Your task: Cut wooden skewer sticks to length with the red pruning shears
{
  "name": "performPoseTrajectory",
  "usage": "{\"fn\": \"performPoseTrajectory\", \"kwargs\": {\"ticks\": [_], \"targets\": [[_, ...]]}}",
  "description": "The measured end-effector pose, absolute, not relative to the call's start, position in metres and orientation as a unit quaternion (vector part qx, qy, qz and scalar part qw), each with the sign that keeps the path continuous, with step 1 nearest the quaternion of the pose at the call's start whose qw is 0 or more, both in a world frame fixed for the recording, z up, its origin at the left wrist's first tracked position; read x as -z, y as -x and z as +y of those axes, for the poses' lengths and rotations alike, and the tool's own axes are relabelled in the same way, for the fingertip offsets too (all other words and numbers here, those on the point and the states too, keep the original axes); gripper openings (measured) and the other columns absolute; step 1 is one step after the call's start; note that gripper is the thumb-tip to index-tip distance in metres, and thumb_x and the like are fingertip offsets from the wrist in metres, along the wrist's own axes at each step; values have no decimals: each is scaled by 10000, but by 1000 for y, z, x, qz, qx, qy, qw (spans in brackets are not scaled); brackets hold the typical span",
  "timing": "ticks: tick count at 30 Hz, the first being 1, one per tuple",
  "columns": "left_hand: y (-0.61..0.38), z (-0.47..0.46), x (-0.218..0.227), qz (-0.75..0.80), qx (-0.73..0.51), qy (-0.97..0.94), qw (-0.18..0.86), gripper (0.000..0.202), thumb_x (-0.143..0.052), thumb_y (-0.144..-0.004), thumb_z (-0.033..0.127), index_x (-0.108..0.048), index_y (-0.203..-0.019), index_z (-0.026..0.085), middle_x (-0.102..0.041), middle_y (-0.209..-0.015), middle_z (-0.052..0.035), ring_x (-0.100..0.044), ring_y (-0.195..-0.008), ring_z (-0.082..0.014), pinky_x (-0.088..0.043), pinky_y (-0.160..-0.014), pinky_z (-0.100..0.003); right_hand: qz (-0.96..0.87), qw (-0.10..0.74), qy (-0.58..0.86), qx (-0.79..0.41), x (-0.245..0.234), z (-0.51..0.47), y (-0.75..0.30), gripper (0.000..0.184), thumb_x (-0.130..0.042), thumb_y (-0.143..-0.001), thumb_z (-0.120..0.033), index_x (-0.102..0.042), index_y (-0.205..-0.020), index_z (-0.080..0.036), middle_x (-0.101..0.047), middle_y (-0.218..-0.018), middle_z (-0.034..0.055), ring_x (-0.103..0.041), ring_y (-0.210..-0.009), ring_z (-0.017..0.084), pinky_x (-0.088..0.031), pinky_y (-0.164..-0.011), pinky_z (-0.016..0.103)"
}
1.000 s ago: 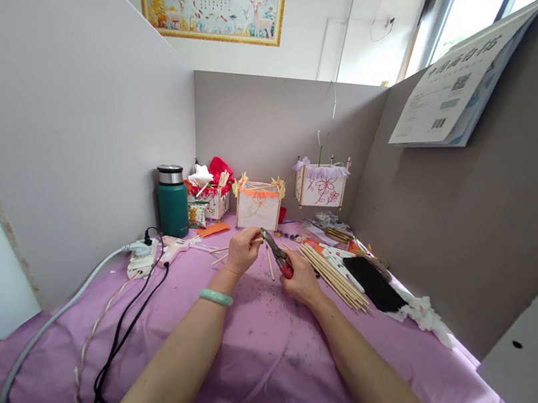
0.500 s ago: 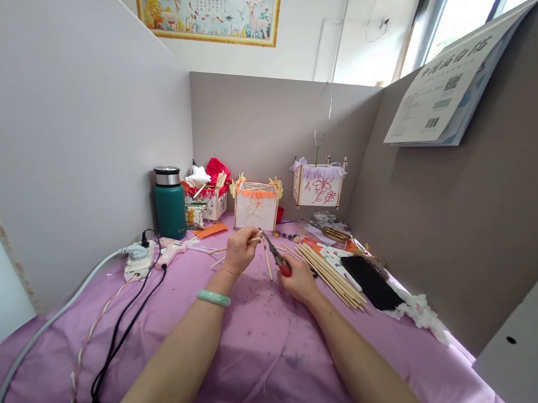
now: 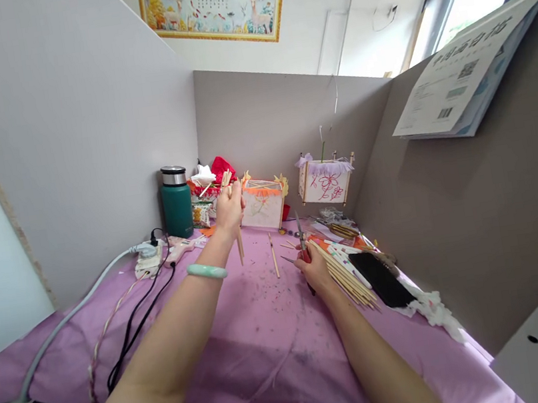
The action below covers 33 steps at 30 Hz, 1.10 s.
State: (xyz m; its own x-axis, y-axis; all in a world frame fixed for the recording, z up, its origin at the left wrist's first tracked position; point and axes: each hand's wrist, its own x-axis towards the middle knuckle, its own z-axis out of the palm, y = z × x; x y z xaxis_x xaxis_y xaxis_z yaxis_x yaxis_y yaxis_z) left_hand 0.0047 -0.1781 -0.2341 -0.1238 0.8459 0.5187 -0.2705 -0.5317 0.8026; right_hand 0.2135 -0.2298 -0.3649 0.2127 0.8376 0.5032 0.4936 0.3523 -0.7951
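Left hand [image 3: 228, 210] is raised off the bench [image 3: 117, 332], fingers closed round a couple of thin wooden sticks [image 3: 240, 246], which stand roughly upright and poke out above and below the fist. Right hand [image 3: 316, 272] is low, wrapped round red-handled pliers [image 3: 303, 243], tip pointing up; can't tell how the jaws stand. Hands are well apart, with a loose stick [image 3: 273, 256] lying on the purple cover between them. Stick bundle [image 3: 343, 276] sits just right of the right hand, with a black phone [image 3: 380, 279] beyond it and crumpled tissue [image 3: 431, 308] by the right partition [image 3: 453, 214]. Left side: glue gun [image 3: 181, 247], power strip [image 3: 148, 260], green flask [image 3: 177, 202] against the left wall [image 3: 89, 147]. Two paper lanterns [image 3: 263, 205] [image 3: 325, 182] stand near the back wall [image 3: 257, 122], past the hands. Open cover with specks runs from the hands toward the near edge, between the forearms.
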Motion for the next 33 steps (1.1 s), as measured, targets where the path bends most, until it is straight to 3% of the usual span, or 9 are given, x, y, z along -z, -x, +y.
{"fn": "performPoseTrajectory", "kwargs": {"ticks": [4, 12, 17, 26, 33], "targets": [[-13, -170, 232, 270, -660, -514, 477, 409, -528, -813, 494, -375, -592, 185, -375, -461, 69, -254, -328, -27, -167, -351, -190, -616, 539, 554, -154, 364, -230, -210, 333, -516, -598, -239, -544, -925, -181, -509, -681, -20, -458, -627, 159, -359, -600, 269], [-16, -170, 293, 218, -633, -525, 525, 391, -555, -776, 529, -416, -671, 179, -434, -503, 70, -256, -324, -19, -165, -334, -167, -624, 522, 564, -141, 357, -239, -205, 365, -515, -595, -237, -546, -952, -171, -521, -712, -14, -467, -650, 165, -359, -634, 284], [-18, -178, 308, 151, -595, -537, 578, 439, -427, -824, 592, -483, -745, 164, -443, -540, 51, -238, -356, -21, -166, -360, -169, -627, 513, 569, -141, 358, -238, -205, 383, -514, -600, -238, -547, -975, -171, -514, -697, -20, -474, -646, 169, -363, -641, 289], [-19, -181, 315, 117, -571, -560, 589, 224, -562, -784, 311, -587, -933, 145, -475, -673, 22, -350, -466, -32, -251, -417, -173, -638, 505, 565, -138, 360, -237, -205, 410, -513, -595, -231, -548, -1000, -175, -510, -699, -22, -472, -644, 166, -367, -639, 285], [-19, -181, 314, 135, -598, -553, 564, 329, -652, -735, 332, -530, -989, 163, -502, -651, 43, -434, -489, -54, -354, -462, -195, -640, 505, 562, -137, 361, -236, -206, 425, -519, -592, -232, -556, -1012, -170, -526, -713, -19, -480, -659, 168, -378, -653, 286]]}}
